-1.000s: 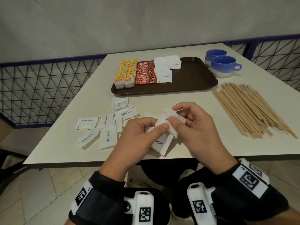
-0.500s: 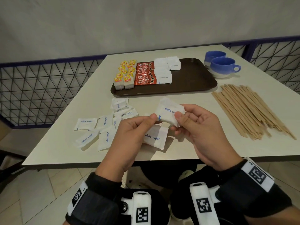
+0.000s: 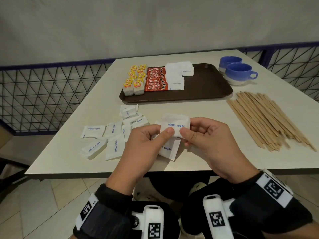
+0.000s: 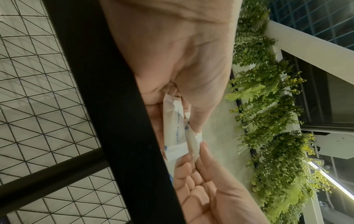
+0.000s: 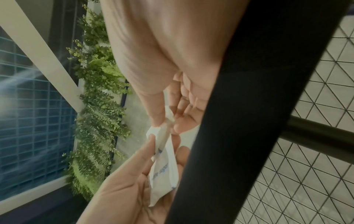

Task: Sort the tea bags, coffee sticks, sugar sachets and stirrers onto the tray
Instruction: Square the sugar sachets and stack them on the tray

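café, blue cups (image 3: 239, 73), fern wall (image 4: 268, 106)

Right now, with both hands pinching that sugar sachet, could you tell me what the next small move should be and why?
Probably carry the sugar sachet forward to the white pile on the tray: left hand and right hand hold it squared, and sugar already sits there.

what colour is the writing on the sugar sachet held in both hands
Blue "white sugar" lettering on the white sugar sachet, clearest in the head view.
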Available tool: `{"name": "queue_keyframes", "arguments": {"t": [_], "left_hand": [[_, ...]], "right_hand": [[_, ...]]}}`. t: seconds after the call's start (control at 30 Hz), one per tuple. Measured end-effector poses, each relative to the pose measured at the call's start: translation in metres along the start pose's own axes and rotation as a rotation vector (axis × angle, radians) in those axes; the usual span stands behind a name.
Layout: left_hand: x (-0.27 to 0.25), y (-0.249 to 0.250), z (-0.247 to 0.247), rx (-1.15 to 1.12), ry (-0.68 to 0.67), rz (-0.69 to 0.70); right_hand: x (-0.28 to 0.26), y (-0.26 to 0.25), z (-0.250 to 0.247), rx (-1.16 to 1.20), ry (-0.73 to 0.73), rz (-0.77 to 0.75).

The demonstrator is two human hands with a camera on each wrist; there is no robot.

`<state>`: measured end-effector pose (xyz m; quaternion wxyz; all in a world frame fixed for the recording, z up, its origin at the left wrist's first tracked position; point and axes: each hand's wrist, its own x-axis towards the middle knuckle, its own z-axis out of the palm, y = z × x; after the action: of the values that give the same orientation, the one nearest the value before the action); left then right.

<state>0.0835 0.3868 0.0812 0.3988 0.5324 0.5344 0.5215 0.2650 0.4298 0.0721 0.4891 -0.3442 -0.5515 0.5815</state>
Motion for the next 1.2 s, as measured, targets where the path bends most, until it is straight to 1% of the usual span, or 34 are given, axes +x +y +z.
{"name": "queue_keyframes", "arguments": {"t": [0.3, 0.53, 0.77, 0.9, 0.97, 1.03, 1.13, 1.2], "left_hand": [[0.0, 0.0, 0.0, 0.036, -0.03, 0.04], [0.0, -0.001, 0.0, 0.038, -0.039, 0.028], [-0.001, 0.0, 0.0, 0.079, -0.045, 0.027], [-0.002, 0.0, 0.0, 0.107, -0.039, 0.025], [-0.002, 0.0, 0.0, 0.119, -0.03, 0.02], [-0.002, 0.0, -0.001, 0.125, -0.025, 0.019], [-0.002, 0.001, 0.0, 0.099, -0.012, 0.025], [-0.002, 0.002, 0.0, 0.079, -0.007, 0.03]], "right_hand": [[0.0, 0.004, 0.0, 0.015, 0.079, -0.034], [-0.002, 0.005, 0.002, -0.032, 0.15, -0.075], [0.0, 0.003, 0.001, 0.011, 0.12, -0.091], [0.0, 0.005, -0.004, 0.068, 0.111, -0.137], [0.0, 0.003, -0.006, 0.149, 0.118, -0.116], [0.0, 0.001, -0.009, 0.208, 0.128, -0.062], [0.001, -0.001, -0.008, 0.185, 0.121, -0.002], [0.0, -0.001, -0.004, 0.129, 0.073, 0.015]]}}
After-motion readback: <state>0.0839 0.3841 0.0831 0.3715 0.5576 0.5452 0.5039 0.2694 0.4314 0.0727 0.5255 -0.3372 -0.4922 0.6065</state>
